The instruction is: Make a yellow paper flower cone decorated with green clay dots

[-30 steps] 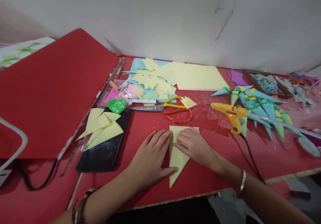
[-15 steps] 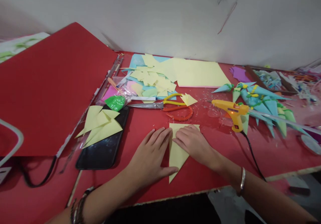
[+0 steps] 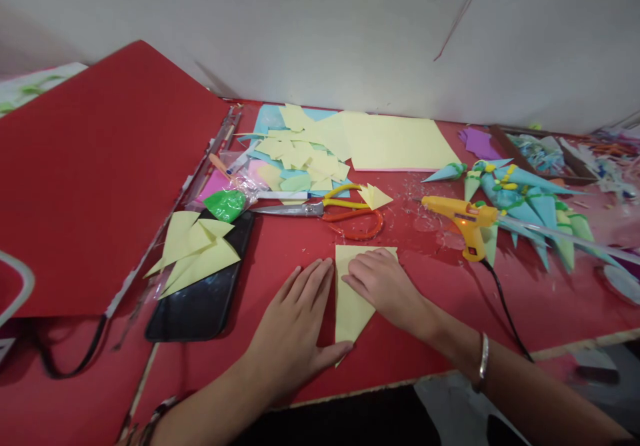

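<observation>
A folded piece of pale yellow paper (image 3: 353,299) lies on the red tabletop, its lower end narrowing to a point. My left hand (image 3: 295,319) rests flat along its left side, fingers stretched out, with the thumb tip on the paper's lower part. My right hand (image 3: 383,286) bears down on the upper right of the sheet, fingers curled and close together. Beyond my hands lie scissors (image 3: 330,211) with orange and yellow handles. Small yellow folded pieces (image 3: 374,197) touch the handles.
A yellow glue gun (image 3: 465,223) lies to the right, its black cord running to the front edge. Behind it are several blue and green paper cones (image 3: 540,209). On the left, yellow cut pieces (image 3: 197,249) cover part of a black phone (image 3: 195,309). A red board (image 3: 110,186) stands farther left.
My left hand has slid slightly away from the paper's left edge, leaving a little more of the sheet showing. My right hand stays almost in place. The view has shifted slightly.
</observation>
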Demonstrator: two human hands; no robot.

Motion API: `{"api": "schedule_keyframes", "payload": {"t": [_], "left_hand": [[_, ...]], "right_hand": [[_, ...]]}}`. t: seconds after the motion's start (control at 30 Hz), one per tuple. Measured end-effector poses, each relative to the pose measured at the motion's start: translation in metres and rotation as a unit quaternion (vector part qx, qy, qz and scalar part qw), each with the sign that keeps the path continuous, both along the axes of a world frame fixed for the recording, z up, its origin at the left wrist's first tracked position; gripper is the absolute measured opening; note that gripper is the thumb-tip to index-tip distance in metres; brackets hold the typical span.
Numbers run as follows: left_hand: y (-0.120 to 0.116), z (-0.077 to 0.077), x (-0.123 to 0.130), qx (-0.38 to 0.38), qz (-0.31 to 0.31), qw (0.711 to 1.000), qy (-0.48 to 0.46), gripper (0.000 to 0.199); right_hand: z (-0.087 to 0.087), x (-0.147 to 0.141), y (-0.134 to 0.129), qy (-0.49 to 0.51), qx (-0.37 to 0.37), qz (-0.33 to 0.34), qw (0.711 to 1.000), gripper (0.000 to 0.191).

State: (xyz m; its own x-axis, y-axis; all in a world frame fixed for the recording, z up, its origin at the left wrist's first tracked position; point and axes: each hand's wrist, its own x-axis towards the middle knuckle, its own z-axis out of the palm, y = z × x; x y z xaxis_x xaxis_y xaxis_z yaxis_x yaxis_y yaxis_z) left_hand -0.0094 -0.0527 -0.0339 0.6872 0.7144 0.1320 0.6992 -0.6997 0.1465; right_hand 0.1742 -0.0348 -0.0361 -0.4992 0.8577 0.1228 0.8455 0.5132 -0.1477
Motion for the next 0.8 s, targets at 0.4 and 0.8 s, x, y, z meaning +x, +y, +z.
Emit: {"api": "schedule_keyframes", "payload": {"t": [0.4,0.8], "left_hand": [[-0.007,0.008,-0.001,-0.045,0.0,0.999,-0.012,0.059],[0.0,0.013,-0.007,-0.122,-0.009,0.992,0.029,0.077]], "right_hand": [[0.003,-0.002,-0.002,-0.02,0.006,-0.05,0.999,0.024],[0.01,0.004,-0.007,0.017,0.015,-0.028,0.999,0.013]]}}
